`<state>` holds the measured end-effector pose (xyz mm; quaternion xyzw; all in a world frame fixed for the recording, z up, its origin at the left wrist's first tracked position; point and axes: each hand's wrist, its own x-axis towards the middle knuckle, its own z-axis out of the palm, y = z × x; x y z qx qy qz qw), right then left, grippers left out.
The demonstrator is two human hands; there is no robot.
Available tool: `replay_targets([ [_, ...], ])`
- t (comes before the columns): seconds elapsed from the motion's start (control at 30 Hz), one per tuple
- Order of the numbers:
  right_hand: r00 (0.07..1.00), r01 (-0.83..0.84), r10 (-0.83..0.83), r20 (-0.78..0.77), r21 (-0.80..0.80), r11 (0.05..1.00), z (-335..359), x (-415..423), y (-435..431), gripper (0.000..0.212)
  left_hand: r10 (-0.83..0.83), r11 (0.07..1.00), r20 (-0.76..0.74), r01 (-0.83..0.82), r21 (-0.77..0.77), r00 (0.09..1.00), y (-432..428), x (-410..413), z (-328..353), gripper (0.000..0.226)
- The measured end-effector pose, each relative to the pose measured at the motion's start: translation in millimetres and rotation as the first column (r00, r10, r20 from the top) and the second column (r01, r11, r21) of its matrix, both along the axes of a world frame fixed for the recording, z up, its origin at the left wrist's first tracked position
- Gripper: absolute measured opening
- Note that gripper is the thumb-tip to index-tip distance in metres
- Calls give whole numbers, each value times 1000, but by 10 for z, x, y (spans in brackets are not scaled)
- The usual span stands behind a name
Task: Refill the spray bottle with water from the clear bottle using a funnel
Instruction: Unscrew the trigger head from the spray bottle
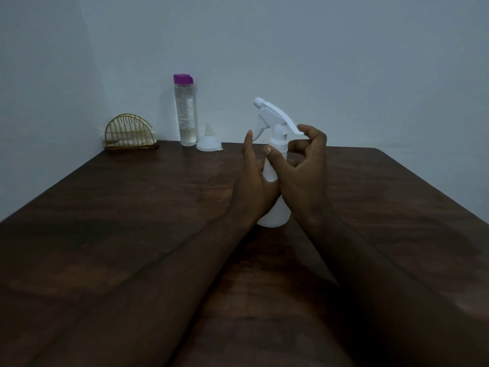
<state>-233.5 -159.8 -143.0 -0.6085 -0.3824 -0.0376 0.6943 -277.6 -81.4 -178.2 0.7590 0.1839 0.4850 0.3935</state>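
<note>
A white spray bottle (274, 217) stands upright mid-table, its trigger head screwed on and its nozzle pointing left. My left hand (254, 186) wraps the bottle's body from the left, index finger raised. My right hand (304, 165) curls around the neck, with the thumb in front of the collar and the fingers behind it, under the trigger head. The clear bottle (186, 115), purple cap shut and holding water, stands at the back by the wall. A white funnel (208, 144) rests upside down just right of it.
The dark wooden table (132, 207) runs up to a pale wall. A gold wire napkin holder (128, 135) with white napkins sits in the back left corner. The table's right edge slants away at the far right.
</note>
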Motion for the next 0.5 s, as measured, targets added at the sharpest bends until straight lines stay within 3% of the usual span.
replay_targets([
  [0.17, 995, -97, 97, -26, -24, 995, 66, -13, -30, 62, 23, 999, 4, -23, 47, 1000, -11, -9, 14, 90],
  [0.3, 999, -29, 30, 41, -27, 999, 75, -45, -34, 63, 0, 1000, -4, 0, 25, 1000, -5, -20, 18, 93],
  [0.5, 989, -129, 128, -70, -5, 992, 138, 78, -103, 58, 14, 999, -2, -14, 37, 1000, -31, -51, 31, 102],
])
